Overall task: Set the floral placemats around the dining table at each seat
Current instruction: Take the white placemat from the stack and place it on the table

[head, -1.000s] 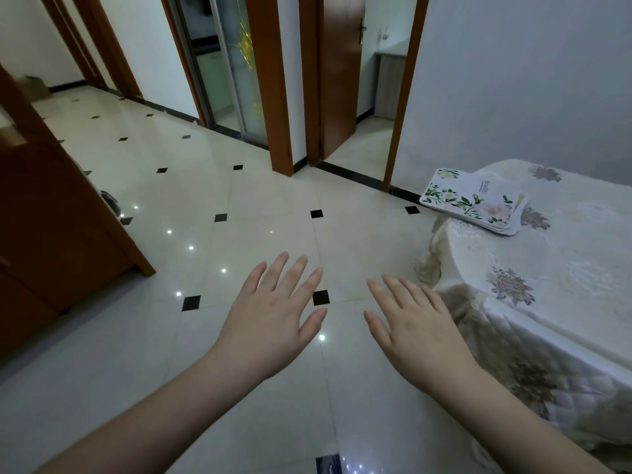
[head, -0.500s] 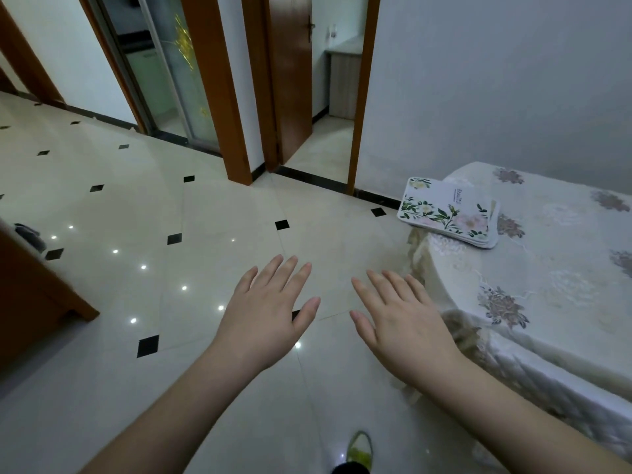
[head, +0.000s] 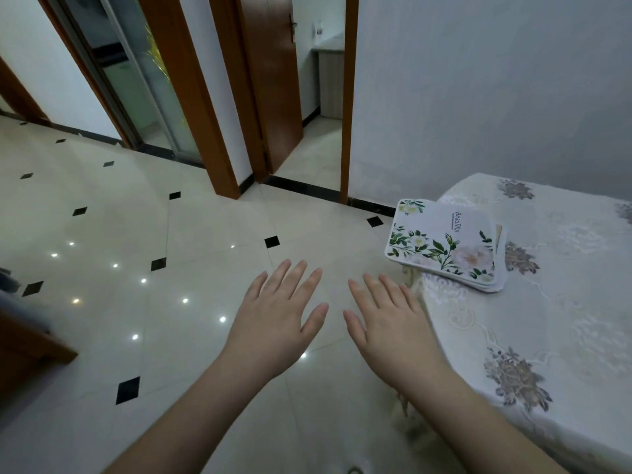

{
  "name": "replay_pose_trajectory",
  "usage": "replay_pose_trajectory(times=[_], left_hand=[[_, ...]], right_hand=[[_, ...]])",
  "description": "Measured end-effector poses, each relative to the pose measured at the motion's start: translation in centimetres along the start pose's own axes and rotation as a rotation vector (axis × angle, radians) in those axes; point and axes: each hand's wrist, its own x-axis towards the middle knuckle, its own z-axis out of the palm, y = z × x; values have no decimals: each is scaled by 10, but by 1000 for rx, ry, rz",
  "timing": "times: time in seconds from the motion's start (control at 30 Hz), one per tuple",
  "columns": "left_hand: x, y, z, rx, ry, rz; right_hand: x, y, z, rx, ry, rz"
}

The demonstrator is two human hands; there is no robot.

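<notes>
Hovering flat-fingered hands (left hand (head: pixel 277 323), right hand (head: pixel 393 330)), rounded floral placemats (head: pixel 444 244) stacked, embroidered tablecloth (head: pixel 564 302).

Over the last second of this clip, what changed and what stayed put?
The view swung right and nearer the table. Nothing was taken hold of or let go. The left hand and right hand stay open, empty, over the floor; the placemats remain stacked at the table's corner.

Both hands, left hand (head: pixel 277 319) and right hand (head: pixel 390 323), hover flat-fingered over tiled floor (head: pixel 171 268) near stacked floral placemats (head: pixel 444 244) on the dining table (head: pixel 554 302).
</notes>
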Motion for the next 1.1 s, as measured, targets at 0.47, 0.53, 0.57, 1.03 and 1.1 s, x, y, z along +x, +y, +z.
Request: replay_pose_trajectory(times=[0.47, 0.53, 0.57, 1.03, 1.1], left_hand=[[142, -16, 2, 45, -38, 99], [162, -29, 2, 44, -29, 118], [172, -36, 2, 39, -26, 127], [303, -187, -3, 18, -37, 192], [316, -193, 1, 16, -51, 215]], right_hand=[[114, 53, 13, 93, -95, 123], [134, 51, 13, 109, -98, 142], [145, 48, 14, 108, -110, 142], [306, -30, 57, -38, -99, 223], [318, -32, 61, -49, -95, 243]])
